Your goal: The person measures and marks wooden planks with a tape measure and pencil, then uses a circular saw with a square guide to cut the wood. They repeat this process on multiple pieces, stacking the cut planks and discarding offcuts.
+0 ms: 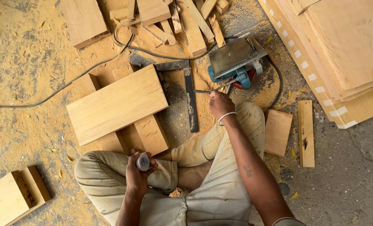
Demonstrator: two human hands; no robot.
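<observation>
Left hand: the left hand [137, 172] is resting on the person's left knee, fingers curling closed around a small tape measure [143, 161] with a pale grey case.
Right hand: the right hand [220, 104] is reaching forward over the right knee, with a white bangle [227, 116] sitting on the wrist; it is closing on a thin metal tool [215, 88], possibly a pencil or scribe, though the view is too small to be sure.
Tape measure: it is sitting upright in the left hand's grip, just below the stacked boards.
Large board [117, 104]: a pale wooden plank is lying tilted across two smaller blocks [146, 136] on the sawdust-covered floor [27, 62], just in front of the left knee.
Steel square [189, 94]: a dark L-shaped square is lying flat between the large board and the right hand, its long arm pointing toward the person.
Power planer [236, 60]: a blue machine with a flat grey metal sole facing up is lying on its side just beyond the right hand; a black cable [60, 88] is running from that area across the floor to the left.
Offcuts [186, 21]: short wood scraps are piling up at the top of the view.
Small panels [277, 132]: two small boards are lying beside the right knee.
Plywood sheets [345, 50]: a stack is sitting at upper right.
Open box [14, 196]: a wooden box is lying at lower left.
</observation>
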